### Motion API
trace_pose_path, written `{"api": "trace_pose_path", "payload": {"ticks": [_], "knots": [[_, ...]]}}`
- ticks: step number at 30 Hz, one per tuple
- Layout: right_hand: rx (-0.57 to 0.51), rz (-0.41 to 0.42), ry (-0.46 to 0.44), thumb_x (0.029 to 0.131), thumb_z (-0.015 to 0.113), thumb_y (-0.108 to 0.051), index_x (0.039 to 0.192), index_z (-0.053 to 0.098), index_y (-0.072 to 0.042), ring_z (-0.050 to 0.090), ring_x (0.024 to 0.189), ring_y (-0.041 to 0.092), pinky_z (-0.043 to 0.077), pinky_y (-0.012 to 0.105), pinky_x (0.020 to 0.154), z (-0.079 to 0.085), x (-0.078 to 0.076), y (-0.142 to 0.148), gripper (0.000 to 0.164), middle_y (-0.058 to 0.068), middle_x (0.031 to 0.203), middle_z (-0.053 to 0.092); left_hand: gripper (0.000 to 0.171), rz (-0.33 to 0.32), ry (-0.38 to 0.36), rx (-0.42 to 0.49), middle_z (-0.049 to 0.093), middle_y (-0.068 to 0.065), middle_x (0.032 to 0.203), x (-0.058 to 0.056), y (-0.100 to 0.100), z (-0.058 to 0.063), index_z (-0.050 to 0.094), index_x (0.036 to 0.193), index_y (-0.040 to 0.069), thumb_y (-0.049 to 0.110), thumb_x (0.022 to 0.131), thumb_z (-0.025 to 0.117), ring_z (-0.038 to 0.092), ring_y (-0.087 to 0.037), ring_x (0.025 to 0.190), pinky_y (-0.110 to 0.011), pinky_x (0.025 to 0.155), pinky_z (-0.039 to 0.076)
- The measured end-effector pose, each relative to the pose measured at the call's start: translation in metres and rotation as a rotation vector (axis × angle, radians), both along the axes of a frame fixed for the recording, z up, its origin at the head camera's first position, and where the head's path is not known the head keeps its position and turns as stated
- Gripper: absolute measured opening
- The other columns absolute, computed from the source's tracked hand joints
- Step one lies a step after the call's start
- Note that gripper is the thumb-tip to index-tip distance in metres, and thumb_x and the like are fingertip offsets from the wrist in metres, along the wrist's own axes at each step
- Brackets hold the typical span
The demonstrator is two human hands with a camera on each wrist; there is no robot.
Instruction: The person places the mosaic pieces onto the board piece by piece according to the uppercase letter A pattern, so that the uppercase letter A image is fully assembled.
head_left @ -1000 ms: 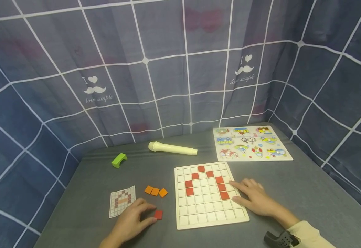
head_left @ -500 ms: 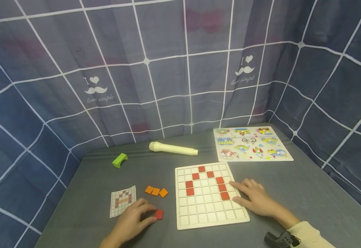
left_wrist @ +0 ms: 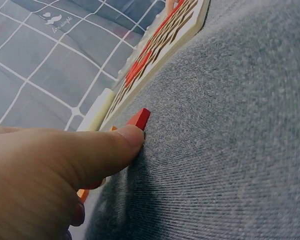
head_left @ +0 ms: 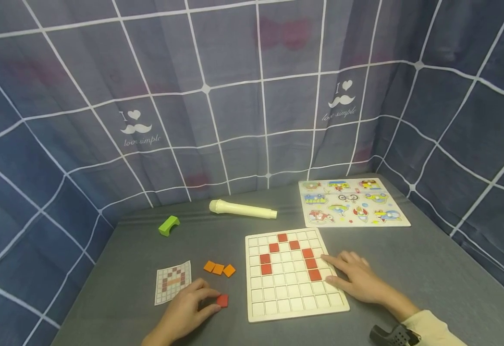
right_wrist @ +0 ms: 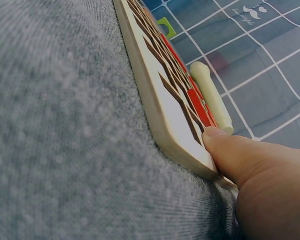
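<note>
In the head view my left hand (head_left: 187,307) pinches a red square tile (head_left: 222,301) between thumb and index fingertip, low over the grey table. The left wrist view shows the tile (left_wrist: 141,118) jutting out past the thumb. To its right lies a pale wooden grid board (head_left: 273,306) with several red tiles (head_left: 311,264) set in an arch-like pattern. My right hand (head_left: 357,276) rests at the board's right edge with fingers extended; in the right wrist view its thumb (right_wrist: 220,142) presses on the board's border. Several orange tiles (head_left: 218,269) lie beyond the left hand.
A pattern card (head_left: 165,288) with a printed grid lies left of the orange tiles, partly behind the left hand. Farther back are a green arch block (head_left: 168,225), a cream toy microphone (head_left: 243,209) and a picture puzzle board (head_left: 355,202). A tiled-print curtain (head_left: 234,110) surrounds the table.
The left index fingertip has come in slightly onto the red tile. The right hand and the board keep their places, while the head view has shifted a little.
</note>
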State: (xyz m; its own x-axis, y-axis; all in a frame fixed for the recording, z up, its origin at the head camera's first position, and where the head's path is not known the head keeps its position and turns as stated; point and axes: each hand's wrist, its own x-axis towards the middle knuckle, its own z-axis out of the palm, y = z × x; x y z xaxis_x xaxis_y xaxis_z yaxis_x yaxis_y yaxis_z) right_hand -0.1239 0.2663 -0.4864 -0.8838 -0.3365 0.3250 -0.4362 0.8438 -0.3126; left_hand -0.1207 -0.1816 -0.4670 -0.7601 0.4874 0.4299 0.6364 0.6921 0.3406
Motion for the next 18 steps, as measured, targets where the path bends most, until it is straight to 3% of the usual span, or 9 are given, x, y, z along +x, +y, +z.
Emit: {"api": "trace_pose_path", "payload": {"ticks": [11,18], "knots": [[0.004,-0.004,-0.01,0.092,0.065,-0.044,0.136,0.059,-0.024,0.031,0.086,0.0,0.025,0.025,0.073,-0.001,0.001,0.0,0.049,-0.017,0.091,0.04,0.02,-0.003,0.042,0.01,0.055,0.014,0.082,-0.005,0.005,0.005,0.075,0.088,0.022,0.025,0.072,0.086,0.046,0.003,0.07,-0.015,0.061,0.039],[0.006,-0.006,-0.026,0.092,0.065,-0.044,0.137,0.059,-0.025,0.03,0.084,0.001,0.025,0.025,0.073,0.001,-0.001,0.001,0.049,-0.017,0.09,0.04,0.019,0.017,0.004,-0.017,0.056,0.015,0.083,-0.009,0.019,0.011,0.076,0.089,0.022,0.029,0.074,0.084,0.046,0.003,0.071,-0.017,0.062,0.04]]}}
